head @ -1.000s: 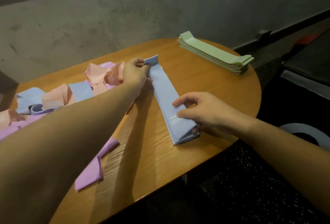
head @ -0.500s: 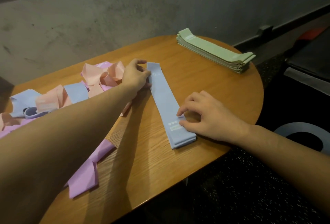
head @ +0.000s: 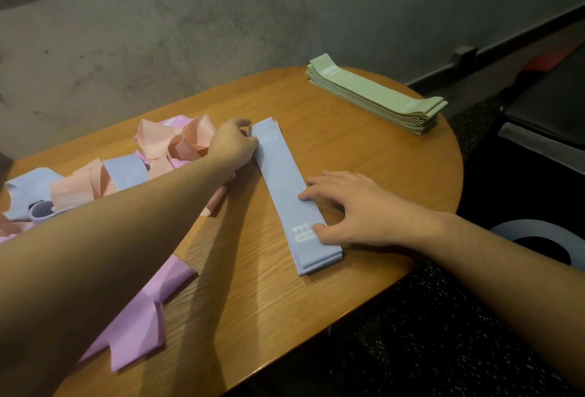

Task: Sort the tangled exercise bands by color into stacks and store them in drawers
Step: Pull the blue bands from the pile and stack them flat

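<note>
Head view of a rounded wooden surface [head: 364, 156] set against a grey concrete wall [head: 221, 32]. A flat stack of blue bands [head: 285, 187] lies diagonally across the middle, its near end close to the surface's front edge and its far end pointing towards the wall. The left hand [head: 232, 146] sits at the far end of this stack with fingers curled at the corner; whether they pinch the top band or merely press it cannot be told, since the fingertips are hidden. The right hand [head: 354, 209] rests on the near half, fingers spread and fairly straight, fingertips on the stack's right edge and thumb on the printed label.

A neat stack of green bands [head: 376, 95] lies at the far right, close to the rounded rim and well apart from the blue stack; bare wood separates the two. A tangled pile of pink, peach and blue bands [head: 158, 156] occupies the left side, just beside the left hand. A loose lilac band [head: 139, 327] lies near the front left edge, partly under the left forearm. Dark floor [head: 443, 349] borders the surface on the right.
</note>
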